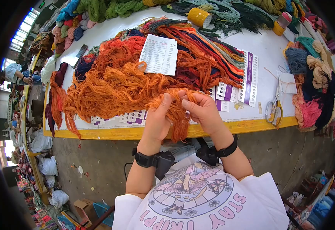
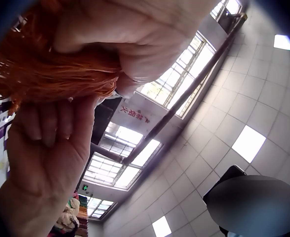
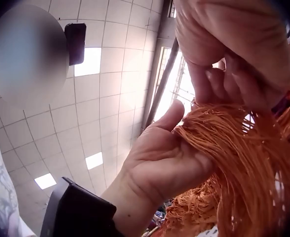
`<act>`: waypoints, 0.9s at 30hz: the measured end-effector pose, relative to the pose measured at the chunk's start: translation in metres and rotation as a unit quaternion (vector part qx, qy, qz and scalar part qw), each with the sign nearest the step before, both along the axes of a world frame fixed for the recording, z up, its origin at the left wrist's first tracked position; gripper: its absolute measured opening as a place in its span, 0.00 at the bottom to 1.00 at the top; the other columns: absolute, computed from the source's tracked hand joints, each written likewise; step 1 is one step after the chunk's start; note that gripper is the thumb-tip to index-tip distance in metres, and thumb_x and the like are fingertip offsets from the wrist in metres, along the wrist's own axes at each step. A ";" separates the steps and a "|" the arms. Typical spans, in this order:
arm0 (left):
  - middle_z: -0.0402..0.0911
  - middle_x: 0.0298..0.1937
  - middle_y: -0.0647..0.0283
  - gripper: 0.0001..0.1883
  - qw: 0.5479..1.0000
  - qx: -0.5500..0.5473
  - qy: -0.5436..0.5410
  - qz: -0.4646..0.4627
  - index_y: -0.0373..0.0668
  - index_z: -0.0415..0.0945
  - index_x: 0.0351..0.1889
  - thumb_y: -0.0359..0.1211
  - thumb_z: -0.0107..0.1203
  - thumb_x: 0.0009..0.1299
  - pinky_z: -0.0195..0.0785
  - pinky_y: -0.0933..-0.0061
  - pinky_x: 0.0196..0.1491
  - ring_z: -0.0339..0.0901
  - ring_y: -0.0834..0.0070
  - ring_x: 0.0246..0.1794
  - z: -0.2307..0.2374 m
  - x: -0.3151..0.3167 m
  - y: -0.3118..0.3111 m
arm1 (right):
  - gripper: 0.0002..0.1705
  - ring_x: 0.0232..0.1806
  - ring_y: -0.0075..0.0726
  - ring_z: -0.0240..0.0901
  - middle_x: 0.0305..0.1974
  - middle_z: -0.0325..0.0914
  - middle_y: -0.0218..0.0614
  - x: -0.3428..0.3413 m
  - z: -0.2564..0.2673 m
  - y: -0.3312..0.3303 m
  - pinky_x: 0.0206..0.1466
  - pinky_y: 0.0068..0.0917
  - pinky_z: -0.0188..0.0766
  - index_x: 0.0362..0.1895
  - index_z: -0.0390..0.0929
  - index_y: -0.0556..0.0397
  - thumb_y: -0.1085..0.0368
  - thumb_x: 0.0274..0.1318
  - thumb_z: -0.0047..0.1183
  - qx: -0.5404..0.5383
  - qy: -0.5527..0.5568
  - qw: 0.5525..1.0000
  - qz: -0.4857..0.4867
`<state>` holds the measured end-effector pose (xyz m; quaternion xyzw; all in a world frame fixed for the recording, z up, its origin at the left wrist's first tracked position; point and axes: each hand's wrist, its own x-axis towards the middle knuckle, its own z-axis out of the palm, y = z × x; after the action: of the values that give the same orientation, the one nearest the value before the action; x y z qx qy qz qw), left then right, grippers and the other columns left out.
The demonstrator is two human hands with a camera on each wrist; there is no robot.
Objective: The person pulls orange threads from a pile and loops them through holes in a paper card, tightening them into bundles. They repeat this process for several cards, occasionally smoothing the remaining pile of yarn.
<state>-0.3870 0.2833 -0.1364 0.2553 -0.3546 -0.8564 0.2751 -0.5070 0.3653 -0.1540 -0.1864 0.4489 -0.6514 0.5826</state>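
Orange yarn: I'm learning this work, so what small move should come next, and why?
I'd probably ease the right hand away from the left hand, gently spreading the yarn: both hands hold it close together, its strands hang down between them, and the orange pile beyond lies loose and jumbled.

White yellow-edged table (image 1: 267, 46) | orange yarn (image 1: 113, 88) | cards (image 1: 248, 78) | scissors (image 1: 277, 99)

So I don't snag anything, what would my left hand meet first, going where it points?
Beyond the strands it holds, your left hand would probably meet the orange yarn heap first, though depth is unclear.
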 end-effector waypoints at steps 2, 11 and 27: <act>0.75 0.45 0.60 0.14 0.998 -0.049 -0.025 -0.002 0.33 0.72 0.45 0.35 0.47 0.68 0.66 0.72 0.50 0.73 0.73 0.45 -0.004 0.000 0.002 | 0.12 0.24 0.12 0.62 0.26 0.70 0.20 0.004 -0.002 -0.001 0.25 0.11 0.57 0.42 0.76 0.56 0.64 0.54 0.52 0.004 0.078 0.997 -0.015; 0.77 0.40 0.61 0.11 0.997 -0.057 -0.043 0.024 0.33 0.74 0.42 0.31 0.52 0.65 0.69 0.74 0.44 0.74 0.75 0.40 -0.010 0.002 -0.002 | 0.09 0.27 0.13 0.65 0.28 0.74 0.24 0.005 -0.001 0.002 0.30 0.13 0.63 0.37 0.77 0.58 0.67 0.51 0.55 0.002 0.107 0.993 -0.040; 0.78 0.37 0.64 0.10 0.997 -0.044 -0.058 0.013 0.36 0.74 0.40 0.30 0.55 0.63 0.67 0.77 0.41 0.73 0.79 0.37 -0.011 0.000 -0.001 | 0.12 0.16 0.11 0.54 0.22 0.70 0.19 0.001 -0.005 0.004 0.18 0.12 0.49 0.39 0.78 0.52 0.61 0.52 0.54 -0.020 -0.037 0.999 -0.027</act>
<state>-0.3869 0.2825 -0.1478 0.2971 -0.4039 -0.8200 0.2761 -0.5057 0.3692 -0.1594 -0.1619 0.4191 -0.6819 0.5772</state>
